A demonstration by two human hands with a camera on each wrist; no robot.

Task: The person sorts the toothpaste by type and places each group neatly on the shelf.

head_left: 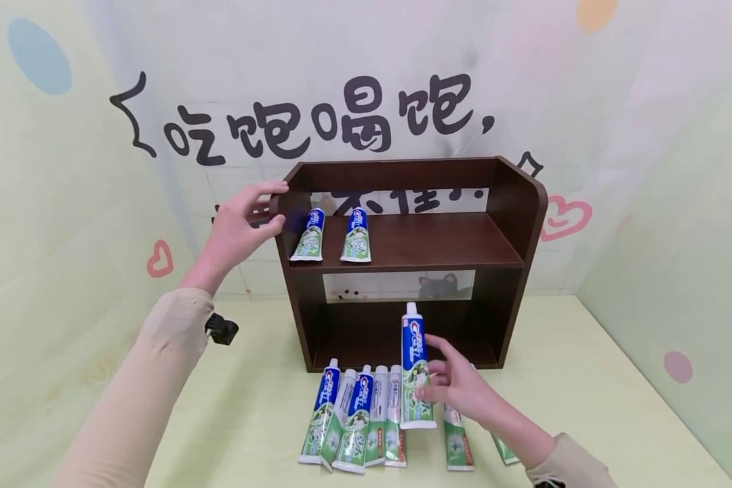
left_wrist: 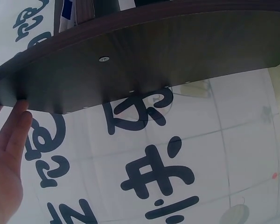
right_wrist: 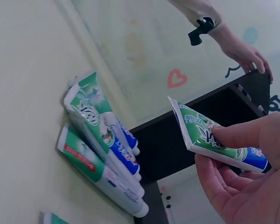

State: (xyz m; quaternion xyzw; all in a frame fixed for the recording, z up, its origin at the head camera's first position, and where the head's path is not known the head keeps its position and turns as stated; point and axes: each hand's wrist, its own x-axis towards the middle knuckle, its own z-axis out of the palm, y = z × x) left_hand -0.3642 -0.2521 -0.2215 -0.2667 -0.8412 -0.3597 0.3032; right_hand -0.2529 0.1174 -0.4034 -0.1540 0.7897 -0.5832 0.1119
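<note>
My right hand (head_left: 463,386) holds a blue, green and white toothpaste tube (head_left: 416,366), cap up, in front of the lower shelf opening. In the right wrist view, the thumb lies on the face of this tube (right_wrist: 200,130) and the fingers are under it. With my left hand (head_left: 240,224) I grip the upper left side panel of a dark brown two-tier shelf (head_left: 402,266). The left wrist view shows fingers (left_wrist: 19,121) against the panel's outer face (left_wrist: 144,60). On the upper tier, two similar tubes, one left (head_left: 310,236) and one further right (head_left: 356,237), stand leaning back.
Several toothpaste tubes lie on the table in front of the shelf, including a blue-green tube (head_left: 354,423) and a white-green tube (head_left: 457,437). Another tube (head_left: 505,449) is partly hidden by my right forearm. Behind the shelf is a printed wall (head_left: 616,135).
</note>
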